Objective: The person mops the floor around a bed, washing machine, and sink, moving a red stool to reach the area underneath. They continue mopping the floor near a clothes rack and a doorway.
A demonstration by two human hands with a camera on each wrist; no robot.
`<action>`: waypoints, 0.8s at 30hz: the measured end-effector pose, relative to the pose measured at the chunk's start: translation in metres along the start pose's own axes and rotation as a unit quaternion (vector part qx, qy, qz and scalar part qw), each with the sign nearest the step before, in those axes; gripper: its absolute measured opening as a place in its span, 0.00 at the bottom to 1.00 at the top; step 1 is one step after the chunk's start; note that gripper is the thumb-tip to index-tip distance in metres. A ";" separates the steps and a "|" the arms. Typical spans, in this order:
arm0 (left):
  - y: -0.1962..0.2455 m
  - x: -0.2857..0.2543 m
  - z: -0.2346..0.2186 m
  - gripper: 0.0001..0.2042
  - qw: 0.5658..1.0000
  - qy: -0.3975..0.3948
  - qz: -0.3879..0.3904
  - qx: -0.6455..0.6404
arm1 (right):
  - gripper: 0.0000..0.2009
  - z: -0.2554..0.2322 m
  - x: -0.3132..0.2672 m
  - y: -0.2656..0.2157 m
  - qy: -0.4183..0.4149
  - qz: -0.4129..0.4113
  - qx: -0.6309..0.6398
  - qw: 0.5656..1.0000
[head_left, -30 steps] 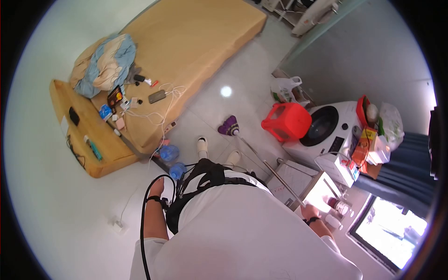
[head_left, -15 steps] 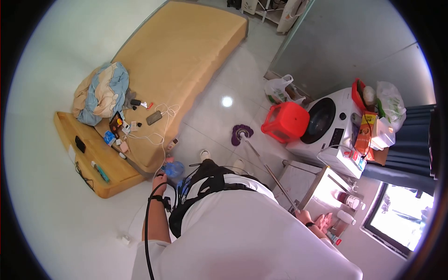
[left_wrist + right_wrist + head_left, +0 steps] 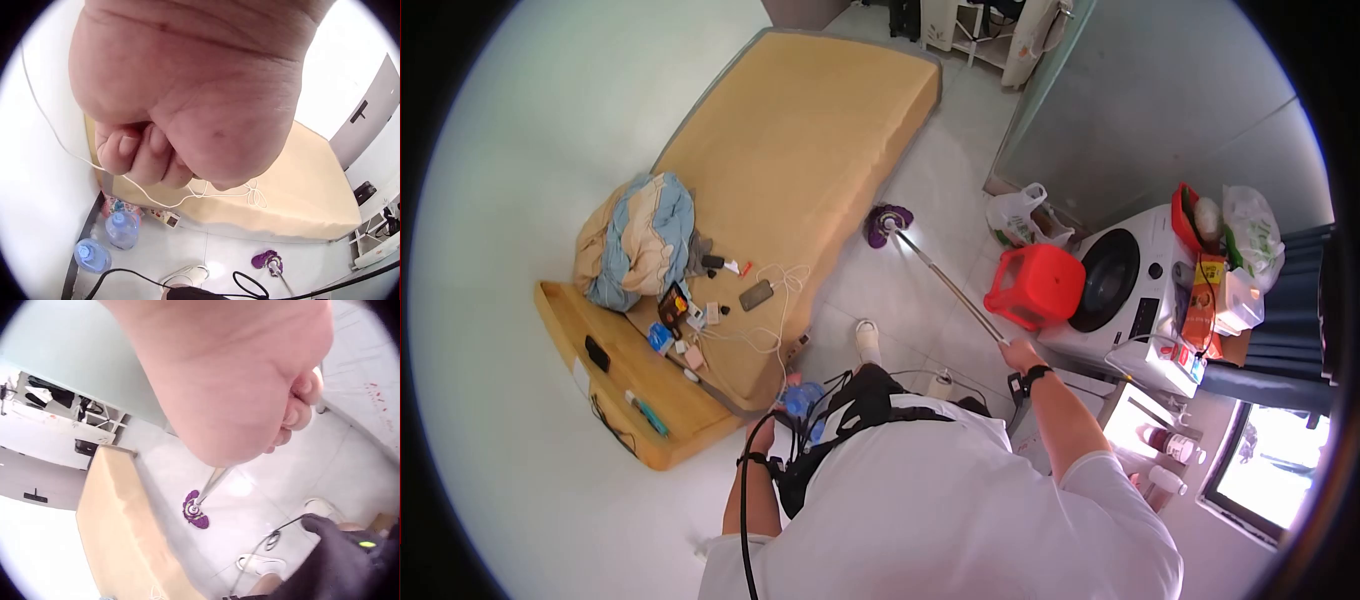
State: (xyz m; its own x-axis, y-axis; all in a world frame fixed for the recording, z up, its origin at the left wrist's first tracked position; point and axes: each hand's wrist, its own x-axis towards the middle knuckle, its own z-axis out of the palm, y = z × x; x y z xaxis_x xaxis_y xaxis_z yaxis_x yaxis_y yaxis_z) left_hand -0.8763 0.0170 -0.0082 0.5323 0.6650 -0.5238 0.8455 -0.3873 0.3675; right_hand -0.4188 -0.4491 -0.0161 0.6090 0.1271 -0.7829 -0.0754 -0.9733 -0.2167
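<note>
Beyond the near end of the mattress (image 3: 800, 130), the smooth, pale wooden headboard (image 3: 660, 395) has rounded corners. On the mattress near that end, the soft, crumpled quilt (image 3: 640, 235) bunches into blue and beige folds. The left hand (image 3: 760, 432) is beside the same end; its grip is drawn together, fingers curled in, with nothing seen held. The mattress itself is a broad slab under a matt, tan cover.

Just right of its long edge, the purple mop head (image 3: 888, 225) lies on glossy, light floor tiles (image 3: 940, 180), its fringe looking shaggy and ragged. Mopping beside the mattress appears to be the step in hand. From the mop head, a thin, straight, metallic pole (image 3: 955, 292) slants away from the mattress to the right hand (image 3: 1022, 356), whose grip is clamped round its upper end. The next stroke would call for that hold kept firm and the fringe flat on the tiles, clear of the cover's edge.

Farther right of the mattress, a shiny red plastic stool (image 3: 1045, 285) is beside the boxy white washing machine (image 3: 1150, 225), with its round, dark door.
</note>
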 end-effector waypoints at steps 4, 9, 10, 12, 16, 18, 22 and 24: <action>0.034 0.034 -0.052 0.18 0.999 -0.024 -0.011 -0.026 | 0.29 -0.005 0.044 -0.048 0.010 -0.054 -0.070 0.996; 0.051 0.101 -0.087 0.18 0.997 -0.058 -0.046 -0.038 | 0.28 0.000 0.013 -0.041 0.031 0.056 -0.060 0.996; 0.096 0.097 -0.115 0.19 0.993 -0.090 -0.068 -0.021 | 0.29 0.017 0.014 -0.014 0.019 0.068 -0.066 0.995; 0.091 0.128 -0.119 0.20 0.992 -0.109 -0.068 0.003 | 0.29 0.032 -0.022 0.018 -0.001 0.106 -0.052 0.993; 0.102 0.179 -0.127 0.21 0.989 -0.126 -0.044 0.063 | 0.27 0.079 -0.112 0.070 0.003 0.174 -0.028 0.984; 0.112 0.205 -0.130 0.20 0.990 -0.119 -0.020 0.066 | 0.25 0.083 -0.171 0.056 -0.041 0.220 -0.006 0.975; 0.134 0.263 -0.127 0.22 0.982 -0.129 0.059 0.128 | 0.25 0.143 -0.262 0.075 -0.035 0.325 0.062 0.943; 0.138 0.294 -0.114 0.22 0.976 -0.122 0.103 0.146 | 0.26 0.185 -0.294 0.089 0.005 0.332 0.069 0.941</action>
State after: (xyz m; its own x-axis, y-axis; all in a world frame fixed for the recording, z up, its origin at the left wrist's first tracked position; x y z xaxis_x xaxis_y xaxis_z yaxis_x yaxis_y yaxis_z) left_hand -0.6077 0.2316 -0.0233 0.6563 0.3948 -0.6430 0.6757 -0.6866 0.2682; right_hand -0.7506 -0.5381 0.0873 0.3990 -0.5025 -0.7670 -0.5429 -0.8036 0.2440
